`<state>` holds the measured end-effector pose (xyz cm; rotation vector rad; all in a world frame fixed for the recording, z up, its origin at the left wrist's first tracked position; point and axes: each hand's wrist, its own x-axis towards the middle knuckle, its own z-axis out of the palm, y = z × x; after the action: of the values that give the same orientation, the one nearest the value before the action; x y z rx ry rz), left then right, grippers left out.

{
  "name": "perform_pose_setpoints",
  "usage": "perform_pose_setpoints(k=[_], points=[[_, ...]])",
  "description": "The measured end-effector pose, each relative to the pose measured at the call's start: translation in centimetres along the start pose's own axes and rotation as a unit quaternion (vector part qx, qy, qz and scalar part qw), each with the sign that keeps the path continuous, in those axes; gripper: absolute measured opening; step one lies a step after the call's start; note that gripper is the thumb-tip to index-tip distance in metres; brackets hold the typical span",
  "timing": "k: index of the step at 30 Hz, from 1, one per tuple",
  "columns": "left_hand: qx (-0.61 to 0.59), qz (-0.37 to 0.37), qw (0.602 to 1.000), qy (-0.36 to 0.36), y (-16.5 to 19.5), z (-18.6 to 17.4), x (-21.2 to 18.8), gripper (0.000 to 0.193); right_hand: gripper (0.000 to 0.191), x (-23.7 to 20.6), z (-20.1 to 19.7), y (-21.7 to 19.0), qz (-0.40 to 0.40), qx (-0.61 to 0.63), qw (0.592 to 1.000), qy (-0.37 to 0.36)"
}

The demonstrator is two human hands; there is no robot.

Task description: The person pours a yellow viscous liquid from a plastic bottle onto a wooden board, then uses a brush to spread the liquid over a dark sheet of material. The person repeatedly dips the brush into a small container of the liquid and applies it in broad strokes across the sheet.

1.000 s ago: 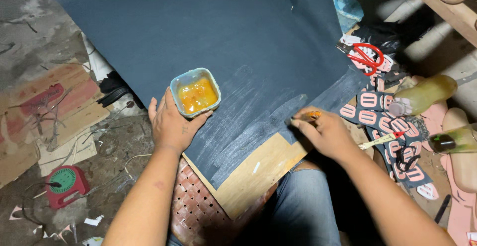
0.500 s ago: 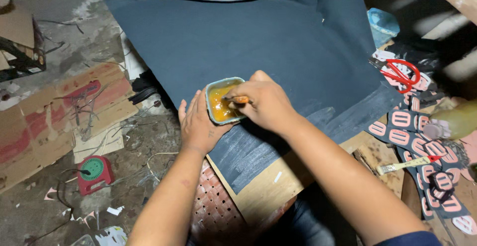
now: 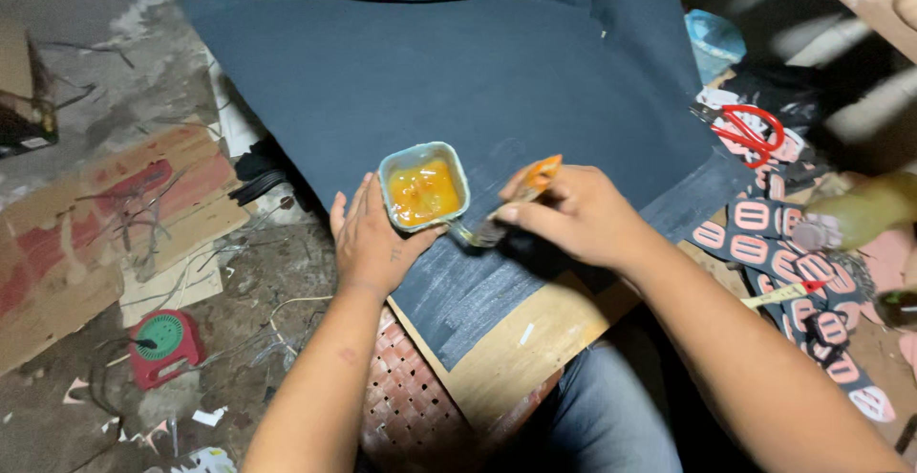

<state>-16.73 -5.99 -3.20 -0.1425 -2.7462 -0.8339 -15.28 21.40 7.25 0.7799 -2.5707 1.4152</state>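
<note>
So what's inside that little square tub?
The tub holds orange-yellow liquid that looks like glue. Its bottom is covered by the liquid. The left hand steadies it.

the tub [image 3: 423,187] of glue stood on the sheet [image 3: 458,81], which lay over the board [image 3: 521,344]. the left hand [image 3: 368,239] rested against the tub's left and near side. the right hand [image 3: 573,213] sat just right of the tub, its brush [image 3: 506,210] beside the tub's rim. scissors [image 3: 745,127] lay well to the right, behind the cut pieces [image 3: 774,244]. a small fan [image 3: 164,342] lay on the floor at left.
</note>
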Motion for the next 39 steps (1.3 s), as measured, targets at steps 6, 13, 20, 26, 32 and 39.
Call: perform_pose_setpoints(k=[6,13,20,26,32,39], points=[[0.007,0.010,1.000,0.004,0.2,0.3,-0.2,0.117,0.016,-5.5,-8.8,6.4,0.234,0.005,0.954,0.185],[0.007,0.013,1.000,0.004,0.8,0.3,-0.4,0.109,0.020,-8.3,-11.0,11.7,0.229,-0.066,0.950,0.203],[0.020,0.018,1.000,0.006,0.9,0.7,-0.2,0.110,0.020,-9.8,-10.2,10.9,0.207,-0.193,0.951,0.124],[0.017,0.006,1.000,0.001,1.2,0.5,-0.3,0.111,0.019,-9.0,-10.4,11.5,0.250,-0.075,0.937,0.232],[0.016,0.007,1.000,0.001,1.4,0.3,-0.3,0.106,0.016,-8.4,-7.6,11.4,0.217,-0.017,0.967,0.136],[0.019,0.009,1.000,-0.001,1.1,0.4,-0.3,0.108,0.018,-6.0,-7.6,9.4,0.201,-0.163,0.940,0.221]])
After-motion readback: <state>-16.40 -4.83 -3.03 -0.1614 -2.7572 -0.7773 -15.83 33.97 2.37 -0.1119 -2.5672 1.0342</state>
